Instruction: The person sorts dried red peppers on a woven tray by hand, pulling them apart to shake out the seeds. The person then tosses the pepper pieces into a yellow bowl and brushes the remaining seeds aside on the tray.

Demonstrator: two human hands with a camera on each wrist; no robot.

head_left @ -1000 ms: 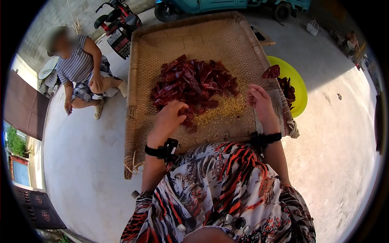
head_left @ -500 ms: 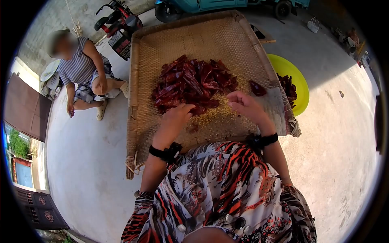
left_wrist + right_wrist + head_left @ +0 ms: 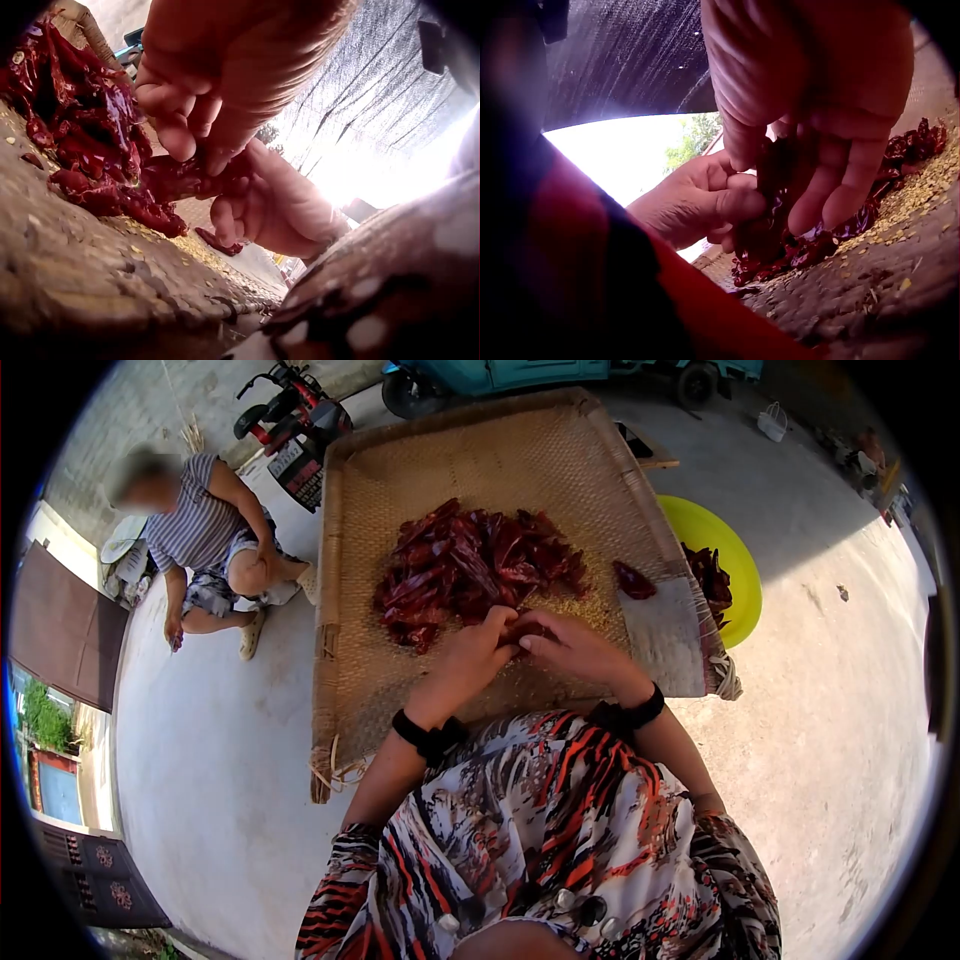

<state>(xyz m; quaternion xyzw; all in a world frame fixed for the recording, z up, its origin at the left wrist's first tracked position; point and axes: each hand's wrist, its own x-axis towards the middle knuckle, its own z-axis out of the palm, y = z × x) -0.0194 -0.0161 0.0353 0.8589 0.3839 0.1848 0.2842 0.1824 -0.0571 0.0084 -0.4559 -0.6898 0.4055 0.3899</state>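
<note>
Both hands meet over the near part of a woven tray, in front of a heap of dried red chili peppers. Between them is one dark red chili pepper. My left hand pinches it between thumb and fingers. From the other side, my right hand grips the same pepper with its thumb and bent fingers. Much of the pepper is hidden behind the fingers in the head view. Yellow seeds lie scattered on the weave under and beside the hands.
A single chili pepper lies apart, near the tray's right side. Beyond that edge stands a yellow-green basin holding more peppers. Another person sits low at the left. A red scooter and a teal vehicle are behind.
My right hand let a chili pepper go at the tray's right side, then moved left. The left hand shifted right with a pepper, and the two hands came together on it.
</note>
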